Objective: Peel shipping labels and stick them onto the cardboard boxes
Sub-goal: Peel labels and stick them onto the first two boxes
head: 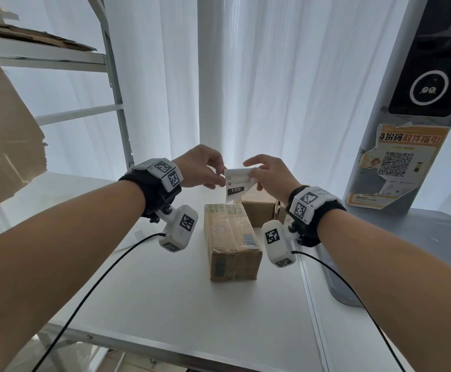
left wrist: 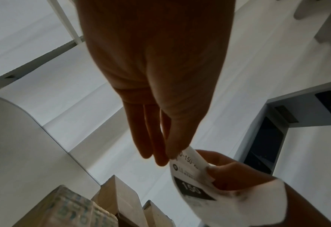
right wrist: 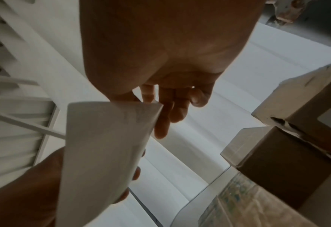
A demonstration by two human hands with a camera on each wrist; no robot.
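Both forearms reach over the worktop point(head: 165, 304); left hand point(head: 200, 167) and right hand point(head: 270, 175) pinch the shipping label point(head: 236, 183) above the cardboard boxes point(head: 232, 237). Left-wrist view: fingers point(left wrist: 172, 147) nip its corner, so a hasty pull may tear it. Right-wrist view: the curled label might stick to itself.

We read "150", white on black patch, on label point(head: 236, 183); orange poster point(head: 398, 162) far right shows "取件指引" and QR code.
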